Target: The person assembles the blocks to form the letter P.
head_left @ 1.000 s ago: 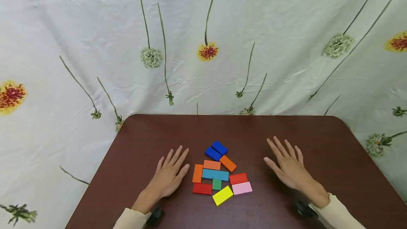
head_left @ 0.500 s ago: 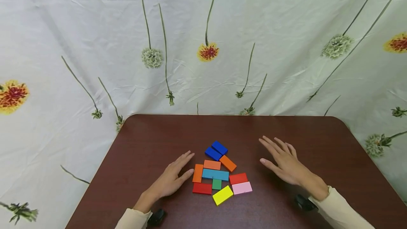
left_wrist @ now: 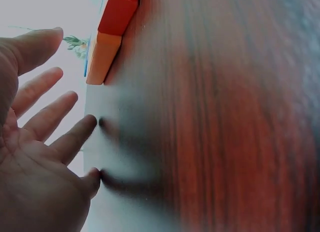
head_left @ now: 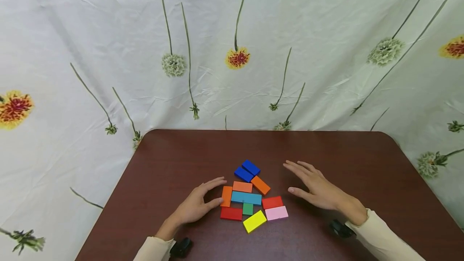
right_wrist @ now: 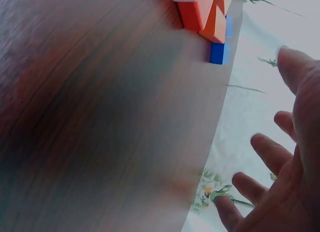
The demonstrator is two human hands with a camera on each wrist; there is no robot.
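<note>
Flat coloured blocks lie grouped on the brown table in the head view. My left hand (head_left: pixel 197 204) is at the group's left, fingers loosely bent, thumb tip beside the upright orange block (head_left: pixel 226 199); contact cannot be told. Below that block is a red block (head_left: pixel 231 213). My right hand (head_left: pixel 320 190) hovers right of the group with fingers extended and spread, holding nothing. Nearest to it are an orange block (head_left: pixel 260 185), another red block (head_left: pixel 272 202) and a pink block (head_left: pixel 276 213). The left wrist view shows the left palm (left_wrist: pixel 40 192) with nothing in it.
Mid-group lie a light blue block (head_left: pixel 246 198), a salmon block (head_left: pixel 242 187) and a green block (head_left: pixel 248 208). Two dark blue blocks (head_left: pixel 251 167) lie at the back, a yellow block (head_left: pixel 254 221) in front. Behind the table (head_left: pixel 181 144) hangs a flowered cloth (head_left: pixel 326 19).
Both hands have moved inward towards the blocks, the left rightward and the right leftward. Their fingers are less spread than before. The blocks keep their arrangement.
</note>
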